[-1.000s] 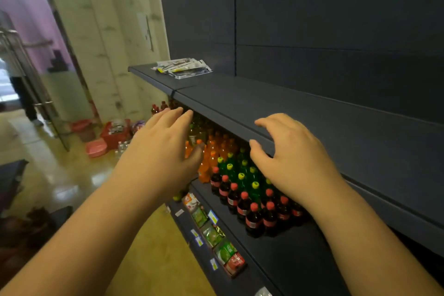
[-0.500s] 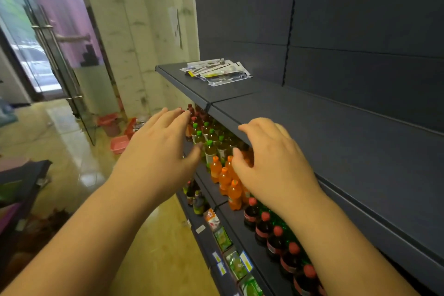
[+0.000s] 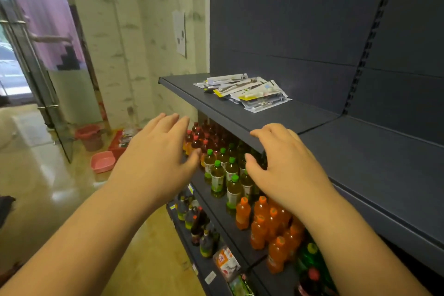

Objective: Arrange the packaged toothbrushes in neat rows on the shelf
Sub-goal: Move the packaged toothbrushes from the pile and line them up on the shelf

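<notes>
A loose pile of packaged toothbrushes [image 3: 242, 92] lies on the dark grey shelf [image 3: 192, 92] near its far left end, the packs overlapping at different angles. My left hand [image 3: 158, 158] hovers in the air left of the shelf's front edge, fingers straight and empty. My right hand [image 3: 281, 166] is at the front edge of the shelf, fingers loosely bent and holding nothing. Both hands are well short of the pile.
Below the shelf stand rows of green-capped bottles [image 3: 225, 175], orange bottles [image 3: 264, 221] and red-capped bottles [image 3: 199, 137]. A pink basin [image 3: 102, 161] and a red crate [image 3: 120, 142] sit on the shiny floor by a glass door [image 3: 31, 60].
The view has moved left along the shelf and closer to the toothbrush pile, which now looks larger. Both hands kept their raised, empty pose ahead of me.
</notes>
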The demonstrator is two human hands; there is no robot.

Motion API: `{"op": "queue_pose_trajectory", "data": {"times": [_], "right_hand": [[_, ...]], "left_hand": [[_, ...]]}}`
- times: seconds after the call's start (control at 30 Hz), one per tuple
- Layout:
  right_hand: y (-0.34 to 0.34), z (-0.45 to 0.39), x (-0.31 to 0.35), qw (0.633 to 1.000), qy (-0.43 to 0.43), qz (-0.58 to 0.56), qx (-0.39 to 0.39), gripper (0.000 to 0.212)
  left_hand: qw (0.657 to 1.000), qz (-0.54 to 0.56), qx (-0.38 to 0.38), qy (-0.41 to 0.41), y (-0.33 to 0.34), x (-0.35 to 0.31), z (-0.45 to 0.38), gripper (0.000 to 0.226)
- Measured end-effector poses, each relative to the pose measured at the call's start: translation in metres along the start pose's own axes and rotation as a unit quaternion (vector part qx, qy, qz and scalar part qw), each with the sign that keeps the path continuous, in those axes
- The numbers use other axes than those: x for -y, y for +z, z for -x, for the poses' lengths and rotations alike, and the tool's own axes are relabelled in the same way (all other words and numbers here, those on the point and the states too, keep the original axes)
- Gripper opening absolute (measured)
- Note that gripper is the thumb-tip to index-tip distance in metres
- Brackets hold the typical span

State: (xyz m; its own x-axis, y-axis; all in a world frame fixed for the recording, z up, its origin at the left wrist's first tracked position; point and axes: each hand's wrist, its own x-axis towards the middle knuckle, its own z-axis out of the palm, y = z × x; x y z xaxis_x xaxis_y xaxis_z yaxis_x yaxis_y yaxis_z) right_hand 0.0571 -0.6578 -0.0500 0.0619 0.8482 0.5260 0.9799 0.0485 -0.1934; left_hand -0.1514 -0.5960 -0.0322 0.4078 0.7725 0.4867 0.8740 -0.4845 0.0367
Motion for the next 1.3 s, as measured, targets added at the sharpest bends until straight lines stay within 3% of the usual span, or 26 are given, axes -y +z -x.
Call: {"op": "queue_pose_trajectory", "data": {"times": [0.3, 0.63, 0.77, 1.07, 1.3], "right_hand": [[0.073, -0.101, 0.004, 0.999, 0.051, 0.015, -0.003, 0.053], [0.139, -0.224, -0.001, 0.996, 0.075, 0.024, -0.047, 0.045], [0.146, -0.239, 0.006, 0.995, 0.083, 0.036, -0.048, 0.041], [0.177, -0.290, 0.005, 0.984, 0.149, 0.094, 0.008, 0.044], [0.196, -0.331, -0.007, 0.959, 0.232, 0.161, -0.022, 0.046]], "left_hand": [[0.999, 0.040, 0.006, 0.024, 0.063, 0.083, -0.092, 0.069], [0.996, 0.048, 0.007, 0.076, 0.121, 0.129, -0.225, 0.067], [0.994, 0.054, -0.001, 0.090, 0.132, 0.141, -0.261, 0.068], [0.975, 0.141, 0.061, 0.158, 0.193, 0.155, -0.355, 0.063], [0.952, 0.194, 0.068, 0.226, 0.237, 0.168, -0.433, 0.062]]}}
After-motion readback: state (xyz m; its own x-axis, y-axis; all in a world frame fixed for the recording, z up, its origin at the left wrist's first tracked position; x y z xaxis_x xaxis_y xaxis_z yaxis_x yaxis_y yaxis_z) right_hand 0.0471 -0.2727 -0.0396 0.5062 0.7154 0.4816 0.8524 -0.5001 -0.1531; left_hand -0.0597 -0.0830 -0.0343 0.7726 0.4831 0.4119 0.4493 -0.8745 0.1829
